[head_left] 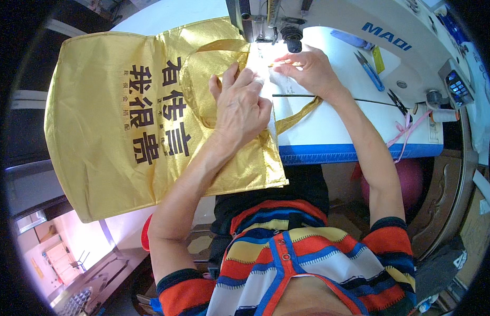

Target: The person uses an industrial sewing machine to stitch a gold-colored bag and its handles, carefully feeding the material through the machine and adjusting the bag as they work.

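White sewing table (329, 131) with blue front edge. On it: shiny gold fabric bag with dark printed characters (124, 121), spread flat, left part overhanging the table; white sewing machine (361, 31) at the back; blue-handled thread snips (368, 68) right of needle; small dark scissors (397, 102) near pink ribbon (405, 129)

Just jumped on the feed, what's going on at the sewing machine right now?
A person is sewing a shiny gold fabric bag with dark printed characters at a white sewing machine. The left hand lies flat on the bag, pressing it to the table next to the needle area. The right hand pinches the fabric edge just in front of the needle. A gold strap trails out from under the right wrist. Blue snips lie on the machine bed to the right.
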The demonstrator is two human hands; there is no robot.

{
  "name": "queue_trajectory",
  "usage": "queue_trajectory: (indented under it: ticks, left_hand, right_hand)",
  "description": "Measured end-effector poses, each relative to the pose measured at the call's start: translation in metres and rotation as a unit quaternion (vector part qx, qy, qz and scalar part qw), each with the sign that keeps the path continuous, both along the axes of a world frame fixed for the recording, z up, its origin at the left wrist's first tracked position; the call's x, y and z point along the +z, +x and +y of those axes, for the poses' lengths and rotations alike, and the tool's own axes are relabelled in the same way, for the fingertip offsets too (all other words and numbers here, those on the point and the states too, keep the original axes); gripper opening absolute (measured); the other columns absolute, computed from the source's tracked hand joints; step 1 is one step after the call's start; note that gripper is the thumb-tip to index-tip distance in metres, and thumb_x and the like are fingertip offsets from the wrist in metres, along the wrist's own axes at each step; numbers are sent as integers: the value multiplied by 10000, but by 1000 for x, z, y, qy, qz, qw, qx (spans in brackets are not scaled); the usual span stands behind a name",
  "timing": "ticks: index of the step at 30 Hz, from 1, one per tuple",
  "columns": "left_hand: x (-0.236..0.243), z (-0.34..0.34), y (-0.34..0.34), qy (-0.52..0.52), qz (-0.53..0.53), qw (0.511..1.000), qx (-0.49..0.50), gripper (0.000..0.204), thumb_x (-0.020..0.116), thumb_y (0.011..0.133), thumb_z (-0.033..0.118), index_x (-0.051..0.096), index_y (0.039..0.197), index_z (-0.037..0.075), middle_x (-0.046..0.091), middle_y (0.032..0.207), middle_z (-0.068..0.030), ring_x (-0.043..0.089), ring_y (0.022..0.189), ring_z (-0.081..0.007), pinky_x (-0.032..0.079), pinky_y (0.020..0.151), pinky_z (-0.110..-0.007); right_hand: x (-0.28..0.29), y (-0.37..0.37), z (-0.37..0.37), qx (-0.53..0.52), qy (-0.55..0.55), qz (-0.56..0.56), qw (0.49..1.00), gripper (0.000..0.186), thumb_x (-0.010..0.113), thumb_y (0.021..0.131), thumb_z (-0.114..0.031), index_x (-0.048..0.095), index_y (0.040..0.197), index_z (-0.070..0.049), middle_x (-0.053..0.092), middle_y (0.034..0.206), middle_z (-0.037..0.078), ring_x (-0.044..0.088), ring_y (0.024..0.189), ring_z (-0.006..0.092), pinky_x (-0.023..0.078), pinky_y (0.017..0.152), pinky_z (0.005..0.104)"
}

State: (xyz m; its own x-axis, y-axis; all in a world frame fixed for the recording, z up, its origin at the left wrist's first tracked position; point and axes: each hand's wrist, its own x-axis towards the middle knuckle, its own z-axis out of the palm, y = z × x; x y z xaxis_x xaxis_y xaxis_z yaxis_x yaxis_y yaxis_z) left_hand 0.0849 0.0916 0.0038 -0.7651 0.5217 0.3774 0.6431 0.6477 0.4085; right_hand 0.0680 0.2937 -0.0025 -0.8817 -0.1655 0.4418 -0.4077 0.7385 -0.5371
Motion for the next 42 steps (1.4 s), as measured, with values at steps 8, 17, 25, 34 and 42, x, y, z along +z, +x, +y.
queue_trajectory:
  ticks: [8, 17, 25, 34, 42]
  left_hand:
    - [3, -1, 3, -12, 49, 999, 7, 272, 521, 677, 86, 654, 894, -12, 586, 1097, -114, 450, 1153, -335, 289, 967, -446]
    - [5, -4, 3, -11, 25, 1000, -12, 255, 522, 667, 77, 648, 875, -1, 590, 1057, -105, 467, 1147, -317, 306, 953, -434]
    - [-1, -6, 0, -16, 56, 998, -8, 240, 526, 661, 80, 651, 853, 8, 593, 1047, -100, 481, 1123, -313, 316, 940, -440]
    - [3, 1, 3, -8, 44, 999, 4, 190, 523, 658, 97, 633, 774, -5, 582, 1020, -113, 479, 1091, -303, 311, 930, -443]
    - [3, 1, 3, -14, 60, 998, 15, 176, 535, 673, 108, 632, 775, 3, 567, 993, -109, 486, 1059, -299, 309, 915, -487]
  right_hand:
    - [7, 9, -2, 66, 140, 60, 986, 195, 681, 791, -346, 738, 941, -234, 677, 857, -1, 559, 624, 197, 422, 620, 331]
    - [7, 13, -6, 40, 197, 42, 979, 190, 643, 832, -368, 721, 966, -258, 670, 903, -3, 603, 676, 194, 453, 641, 349]
    - [2, 13, -6, 53, 168, 73, 982, 178, 632, 838, -338, 708, 951, -224, 662, 883, 1, 610, 685, 214, 455, 643, 351]
    - [5, 12, -7, 36, 179, 69, 981, 172, 634, 831, -334, 708, 925, -210, 652, 846, 41, 604, 774, 244, 466, 704, 385]
    - [8, 15, -8, 39, 165, 52, 984, 165, 633, 822, -322, 709, 890, -193, 647, 822, 46, 593, 831, 256, 464, 783, 404]
